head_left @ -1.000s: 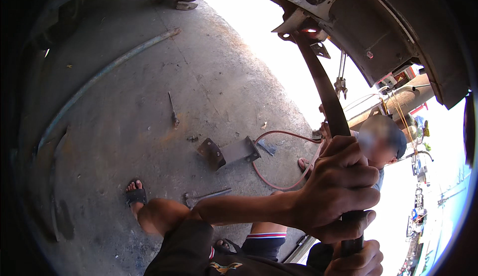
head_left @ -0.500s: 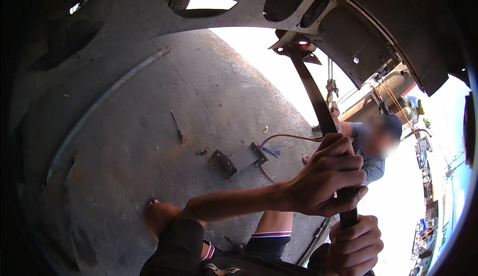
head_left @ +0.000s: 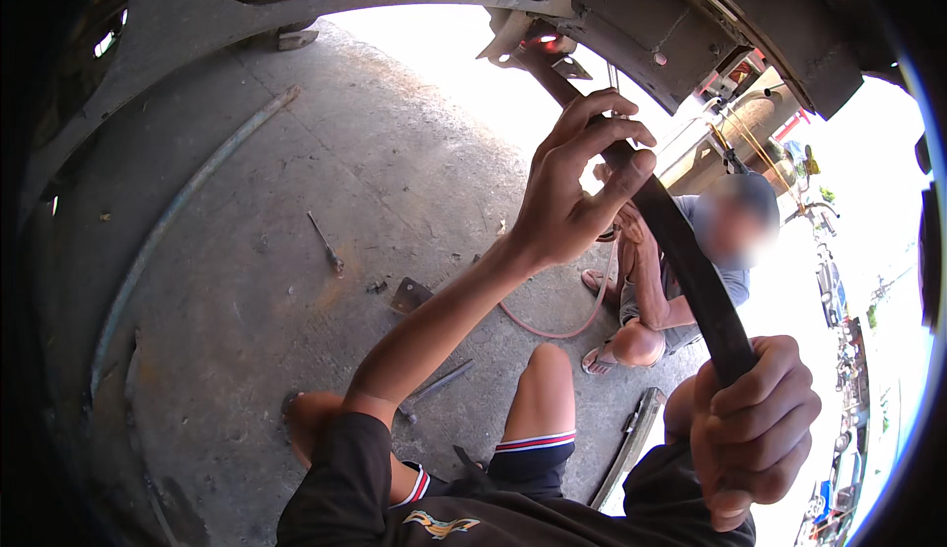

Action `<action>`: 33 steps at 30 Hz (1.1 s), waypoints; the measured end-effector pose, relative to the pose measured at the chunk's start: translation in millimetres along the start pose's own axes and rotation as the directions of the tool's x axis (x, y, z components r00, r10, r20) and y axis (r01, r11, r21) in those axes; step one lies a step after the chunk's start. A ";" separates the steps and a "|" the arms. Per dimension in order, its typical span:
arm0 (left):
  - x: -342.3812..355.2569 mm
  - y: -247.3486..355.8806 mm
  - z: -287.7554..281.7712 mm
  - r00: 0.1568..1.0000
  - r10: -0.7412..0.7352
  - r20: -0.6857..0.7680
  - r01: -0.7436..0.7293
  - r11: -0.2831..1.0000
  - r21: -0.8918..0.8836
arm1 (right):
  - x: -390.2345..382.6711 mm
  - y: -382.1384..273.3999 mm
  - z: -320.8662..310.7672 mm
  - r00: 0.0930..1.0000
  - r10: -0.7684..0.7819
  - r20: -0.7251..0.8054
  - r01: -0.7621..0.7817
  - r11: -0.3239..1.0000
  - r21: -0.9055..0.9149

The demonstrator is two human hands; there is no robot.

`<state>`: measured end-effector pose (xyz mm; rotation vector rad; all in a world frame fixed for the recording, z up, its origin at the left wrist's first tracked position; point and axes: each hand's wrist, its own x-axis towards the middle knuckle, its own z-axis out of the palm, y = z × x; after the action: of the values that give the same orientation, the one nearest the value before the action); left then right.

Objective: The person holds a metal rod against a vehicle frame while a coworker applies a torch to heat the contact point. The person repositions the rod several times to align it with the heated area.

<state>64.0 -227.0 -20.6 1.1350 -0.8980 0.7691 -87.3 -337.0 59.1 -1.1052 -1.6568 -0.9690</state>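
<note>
A long dark flat metal bar (head_left: 688, 251) slants from the upper middle to the lower right. Its far end meets a bracket (head_left: 508, 36) under the vehicle frame, where metal glows red. My right hand (head_left: 760, 429) is closed around the near end of the bar. Farther up, my left hand (head_left: 577, 177) lies across the bar, its fingers spread and loosely curved, with the thumb apart from them. Whether its palm presses on the bar is hidden. Close behind the bar crouches a co-worker in a grey shirt (head_left: 735, 276), hands partly hidden.
Overhead runs a vehicle frame with large holes (head_left: 380, 19). On the concrete floor lie a long bent pipe (head_left: 187, 207), a thin-shafted tool (head_left: 326, 243), a dark metal bracket (head_left: 410, 295) and a hammer-like tool (head_left: 436, 389). A reddish hose (head_left: 543, 333) curves near the co-worker.
My left hand has moved up along the bar, and its grip has loosened. My right hand has shifted rightward with the bar's near end. The view has shifted, showing more of the co-worker.
</note>
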 end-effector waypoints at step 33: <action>-63.0 57.0 74.8 0.714 -0.635 0.295 0.175 -0.247 -0.953 | -91.5 -23.4 -18.3 0.991 -0.007 0.130 -0.004 0.997 0.080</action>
<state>-28.7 -288.9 -40.7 -0.2138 -0.4027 -0.4759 -86.5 -383.4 -25.1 -1.1336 -1.7864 -0.8383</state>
